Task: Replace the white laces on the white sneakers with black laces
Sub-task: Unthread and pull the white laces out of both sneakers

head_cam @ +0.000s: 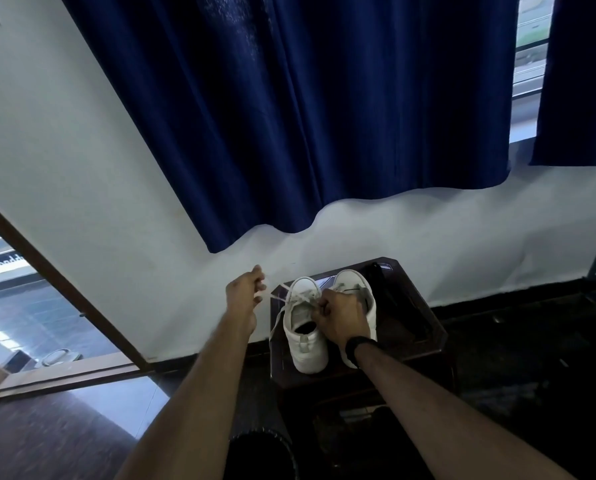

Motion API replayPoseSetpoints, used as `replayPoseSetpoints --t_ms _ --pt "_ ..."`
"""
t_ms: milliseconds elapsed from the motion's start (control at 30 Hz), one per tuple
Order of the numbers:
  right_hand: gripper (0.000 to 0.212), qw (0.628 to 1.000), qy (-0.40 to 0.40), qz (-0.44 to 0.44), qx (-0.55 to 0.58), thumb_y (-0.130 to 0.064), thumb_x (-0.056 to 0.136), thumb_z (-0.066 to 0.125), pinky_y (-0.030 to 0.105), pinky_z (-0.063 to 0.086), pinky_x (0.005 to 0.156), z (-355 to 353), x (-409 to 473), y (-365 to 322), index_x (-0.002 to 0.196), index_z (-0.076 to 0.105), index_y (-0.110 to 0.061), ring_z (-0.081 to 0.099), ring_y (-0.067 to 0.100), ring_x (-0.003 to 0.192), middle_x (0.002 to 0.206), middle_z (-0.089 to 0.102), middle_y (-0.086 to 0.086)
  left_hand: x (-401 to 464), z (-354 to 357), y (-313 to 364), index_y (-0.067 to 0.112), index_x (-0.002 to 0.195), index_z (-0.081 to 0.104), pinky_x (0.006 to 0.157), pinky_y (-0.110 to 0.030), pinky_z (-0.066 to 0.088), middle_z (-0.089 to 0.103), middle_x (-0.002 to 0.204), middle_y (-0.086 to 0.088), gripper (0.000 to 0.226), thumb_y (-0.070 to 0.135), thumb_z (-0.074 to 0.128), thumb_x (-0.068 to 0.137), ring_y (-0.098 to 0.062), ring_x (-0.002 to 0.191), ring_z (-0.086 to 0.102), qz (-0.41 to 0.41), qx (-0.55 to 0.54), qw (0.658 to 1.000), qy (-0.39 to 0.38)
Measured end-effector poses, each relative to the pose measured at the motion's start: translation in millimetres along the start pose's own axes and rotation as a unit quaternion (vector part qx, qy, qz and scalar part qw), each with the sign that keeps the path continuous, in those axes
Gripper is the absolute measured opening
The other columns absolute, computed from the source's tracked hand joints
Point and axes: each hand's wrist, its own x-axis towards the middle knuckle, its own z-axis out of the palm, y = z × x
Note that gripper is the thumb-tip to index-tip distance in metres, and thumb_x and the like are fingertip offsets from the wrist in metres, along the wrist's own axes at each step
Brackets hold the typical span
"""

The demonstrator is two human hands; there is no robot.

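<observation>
Two white sneakers (307, 337) stand side by side on a small dark table (424, 327), toes toward the wall. Our right hand (341, 315) is curled over the gap between them, fingers pinched at the left shoe's lacing. Our left hand (244, 292) is out beside the shoes, fingers closed on a flat white lace (276, 311) that runs taut back to the eyelets and trails off the table edge. Smooth uppers, glossy tabletop, a black band (358, 346) on the right wrist.

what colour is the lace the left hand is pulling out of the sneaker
White. The lace runs from the left sneaker to the left hand, clearest in the head view.
</observation>
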Motion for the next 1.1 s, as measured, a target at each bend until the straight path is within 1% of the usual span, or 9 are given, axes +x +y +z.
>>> replayPoseSetpoints --t_ms 133,200,300,400,533,667,767,900,1100 --pt "0.013 1.0 -0.001 0.005 -0.003 -0.027 0.076 0.064 0.035 0.048 0.066 1.0 0.3 -0.6 0.072 0.053 -0.02 0.062 0.026 0.074 0.069 0.065 0.004 -0.8 -3.3 -27.6 0.009 0.117 0.061 0.087 -0.036 0.046 0.059 0.115 -0.01 0.035 0.028 0.062 0.087 -0.027 0.105 0.055 0.07 0.356 0.921 0.138" --pt "0.013 1.0 0.0 0.004 0.003 -0.027 0.075 0.064 0.036 0.049 0.066 1.1 -0.3 -0.2 0.072 0.053 -0.021 0.062 0.026 0.073 0.07 0.065 0.003 -3.4 3.3 -37.0 0.018 0.128 0.058 0.095 -0.037 0.044 0.055 0.13 -0.001 0.043 0.027 0.061 0.086 -0.024 0.12 0.05 0.226 0.441 0.867 0.053" --pt "0.011 1.0 0.007 -0.012 0.011 -0.026 0.075 0.063 0.037 0.05 0.066 0.9 -1.2 1.7 0.072 0.055 -0.019 0.063 0.027 0.072 0.07 0.066 0.004 -9.1 25.2 -46.0 0.025 0.106 0.071 0.083 -0.029 0.043 0.067 0.103 0.001 0.034 0.027 0.055 0.076 -0.022 0.103 0.055 0.375 0.558 0.734 -0.101" --pt "0.011 1.0 0.003 -0.008 0.016 -0.025 0.076 0.064 0.037 0.05 0.066 0.4 -1.5 1.6 0.073 0.056 -0.018 0.063 0.026 0.072 0.071 0.067 0.005 -13.4 35.2 -53.7 0.02 0.093 0.074 0.077 -0.026 0.036 0.067 0.095 -0.002 0.021 0.021 0.057 0.08 -0.022 0.099 0.053 0.423 0.615 0.662 -0.067" --pt "0.013 1.0 0.012 -0.009 0.008 -0.026 0.079 0.064 0.034 0.049 0.065 -0.1 -2.5 2.0 0.074 0.056 -0.017 0.063 0.026 0.073 0.072 0.067 0.005 -9.4 32.7 -55.1 0.016 0.086 0.073 0.071 -0.028 0.041 0.066 0.094 -0.001 0.025 0.033 0.055 0.086 -0.021 0.097 0.056 0.421 0.586 0.689 -0.065" --pt "0.014 1.0 0.015 0.0 0.015 -0.028 0.081 0.064 0.035 0.05 0.065 2.0 -2.3 1.2 0.075 0.058 -0.017 0.063 0.026 0.073 0.071 0.066 0.004 -6.9 11.9 -24.6 0.017 0.093 0.077 0.079 -0.027 0.051 0.072 0.095 0.0 0.02 0.018 0.057 0.091 -0.019 0.088 0.066 0.384 0.3 0.871 0.058" --pt "0.021 1.0 0.017 0.007 0.008 -0.034 0.081 0.065 0.035 0.05 0.064 3.5 -1.1 1.5 0.073 0.056 -0.018 0.062 0.025 0.071 0.069 0.065 0.003 4.2 -7.7 -4.4 0.013 0.1 0.076 0.085 -0.023 0.05 0.074 0.097 -0.005 0.017 0.008 0.062 0.092 -0.02 0.092 0.068 0.279 0.097 0.933 0.206" --pt "0.017 1.0 0.008 0.011 0.007 -0.03 0.08 0.064 0.036 0.05 0.064 2.2 -1.8 0.8 0.074 0.056 -0.016 0.061 0.024 0.071 0.069 0.064 0.003 5.2 -17.0 -15.5 0.012 0.121 0.067 0.086 -0.036 0.05 0.067 0.116 -0.011 0.031 0.027 0.059 0.096 -0.028 0.106 0.061 0.201 0.216 0.921 0.256" --pt "0.016 1.0 0.006 0.013 -0.003 -0.029 0.079 0.064 0.033 0.047 0.062 1.5 -3.3 0.9 0.073 0.056 -0.016 0.06 0.023 0.071 0.069 0.063 0.003 -11.9 8.3 -52.9 0.014 0.141 0.043 0.094 -0.043 0.048 0.044 0.139 -0.005 0.06 0.034 0.063 0.088 -0.027 0.122 0.05 0.22 0.414 0.876 0.114"
